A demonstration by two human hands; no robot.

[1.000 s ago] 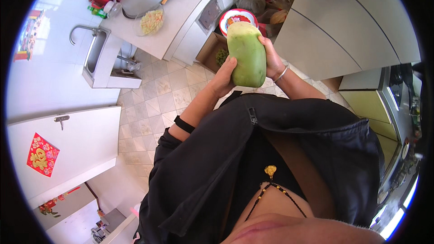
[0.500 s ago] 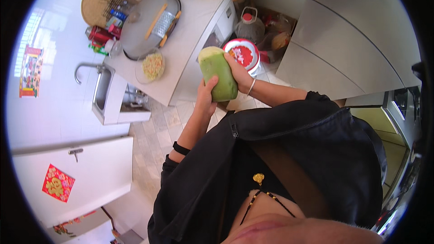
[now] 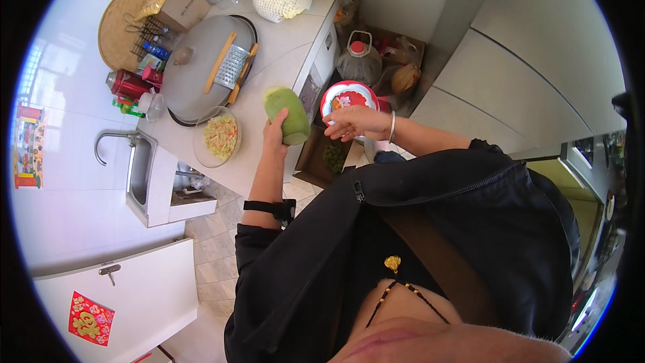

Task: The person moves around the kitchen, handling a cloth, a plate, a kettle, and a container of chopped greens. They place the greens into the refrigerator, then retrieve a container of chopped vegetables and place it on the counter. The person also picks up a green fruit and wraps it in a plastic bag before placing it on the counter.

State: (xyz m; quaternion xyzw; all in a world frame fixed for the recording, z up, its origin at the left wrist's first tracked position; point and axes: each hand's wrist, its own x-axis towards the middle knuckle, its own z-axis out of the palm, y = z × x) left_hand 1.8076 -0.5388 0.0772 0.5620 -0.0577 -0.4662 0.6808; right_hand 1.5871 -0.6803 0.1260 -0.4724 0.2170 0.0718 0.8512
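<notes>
Left hand [image 3: 273, 136] holds gourd [image 3: 294, 122] (right hand [image 3: 359, 122] apart).

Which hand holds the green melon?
The left hand grips the green melon; the right hand, apart from it, shows nothing in its grasp.

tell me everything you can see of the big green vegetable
The green vegetable is thick, oblong and blunt-ended, with smooth-looking green skin that turns paler and yellowish at its far end. It looks whole, though its underside is hidden. It tilts, pale end toward the picture's upper left, and is held up near the edge of the counter. The grip of the left hand is on its left side; the right hand is apart from it.
</notes>
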